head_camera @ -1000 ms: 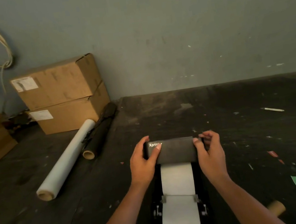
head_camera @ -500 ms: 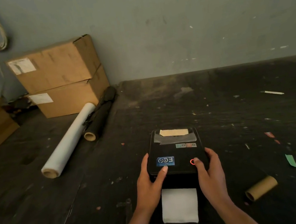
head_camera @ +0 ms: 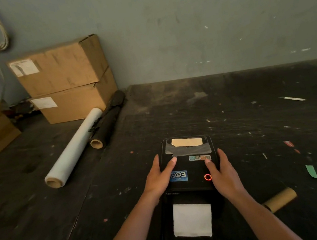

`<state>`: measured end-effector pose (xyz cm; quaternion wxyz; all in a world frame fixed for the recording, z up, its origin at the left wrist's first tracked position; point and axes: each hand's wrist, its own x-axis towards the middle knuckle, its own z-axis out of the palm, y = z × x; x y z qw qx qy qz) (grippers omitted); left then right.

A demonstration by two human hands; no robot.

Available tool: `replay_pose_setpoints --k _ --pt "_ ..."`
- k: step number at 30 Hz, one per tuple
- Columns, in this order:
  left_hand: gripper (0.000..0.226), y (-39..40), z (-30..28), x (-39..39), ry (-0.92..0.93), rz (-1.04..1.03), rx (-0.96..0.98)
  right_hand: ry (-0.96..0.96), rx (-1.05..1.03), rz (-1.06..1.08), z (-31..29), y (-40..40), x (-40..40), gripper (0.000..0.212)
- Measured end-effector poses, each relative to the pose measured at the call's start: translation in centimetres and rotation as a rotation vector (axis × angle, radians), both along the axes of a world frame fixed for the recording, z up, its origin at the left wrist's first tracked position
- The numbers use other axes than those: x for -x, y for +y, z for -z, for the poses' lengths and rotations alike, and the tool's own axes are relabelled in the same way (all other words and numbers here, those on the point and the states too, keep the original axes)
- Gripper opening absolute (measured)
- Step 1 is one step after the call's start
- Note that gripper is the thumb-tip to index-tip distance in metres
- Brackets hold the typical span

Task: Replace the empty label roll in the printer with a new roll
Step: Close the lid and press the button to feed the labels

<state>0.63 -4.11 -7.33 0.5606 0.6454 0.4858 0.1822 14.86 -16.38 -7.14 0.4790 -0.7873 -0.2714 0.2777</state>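
A black label printer (head_camera: 189,168) sits on the dark table with its lid down. A red ring light (head_camera: 208,177) glows on the lid and a blue sticker (head_camera: 179,176) is beside it. A strip of white label paper (head_camera: 192,219) sticks out of the front slot toward me. My left hand (head_camera: 159,178) lies flat on the lid's left side, thumb on top. My right hand (head_camera: 223,174) presses the lid's right side. An empty brown cardboard core (head_camera: 281,202) lies on the table to the right of the printer.
Two stacked cardboard boxes (head_camera: 65,80) stand at the back left against the wall. A clear film roll (head_camera: 72,153) and a black roll (head_camera: 107,125) lie in front of them. A green paper scrap (head_camera: 311,171) and a white stick (head_camera: 293,98) lie at the right.
The printer lid has swung from raised down to closed over the white roll. Both hands slid from its front edge further back onto the lid's sides.
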Motion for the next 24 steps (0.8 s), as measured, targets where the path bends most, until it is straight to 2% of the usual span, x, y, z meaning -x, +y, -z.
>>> replay_pose_setpoints --k 8,21,24 --pt "0.068 -0.2 1.7 0.1 -0.028 0.04 -0.11 0.066 -0.018 0.021 1.4 -0.3 0.3 0.064" --pt "0.073 0.2 2.6 0.2 -0.052 0.026 -0.091 0.032 -0.072 0.067 2.4 -0.2 0.3 0.063" --pt "0.068 0.1 2.6 0.3 -0.063 0.025 -0.093 0.043 -0.076 0.072 2.3 -0.2 0.4 0.062"
